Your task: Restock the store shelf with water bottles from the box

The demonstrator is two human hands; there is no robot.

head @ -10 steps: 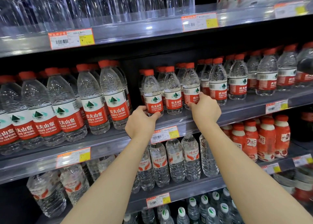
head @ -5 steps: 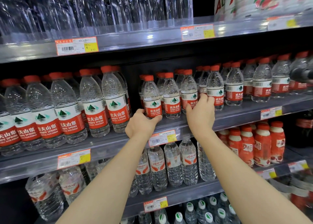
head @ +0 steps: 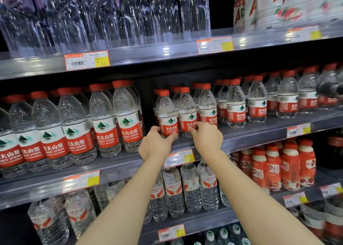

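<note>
Small red-capped water bottles with red-and-white labels stand in rows on the middle shelf. My left hand grips the base of the leftmost small bottle at the shelf's front, thumb on its left and fingers under its label. My right hand pinches the lower part of the small bottle next to it. Both bottles stand upright on the shelf. The box is out of view.
Larger bottles of the same brand fill the middle shelf's left half. Clear tall bottles crowd the top shelf. Below stand other water bottles and red drink bottles. Price tags line the shelf edges.
My right hand has moved left from the third small bottle to the second one. My left hand stays on the first bottle's base. The view has shifted closer and slightly upward.
</note>
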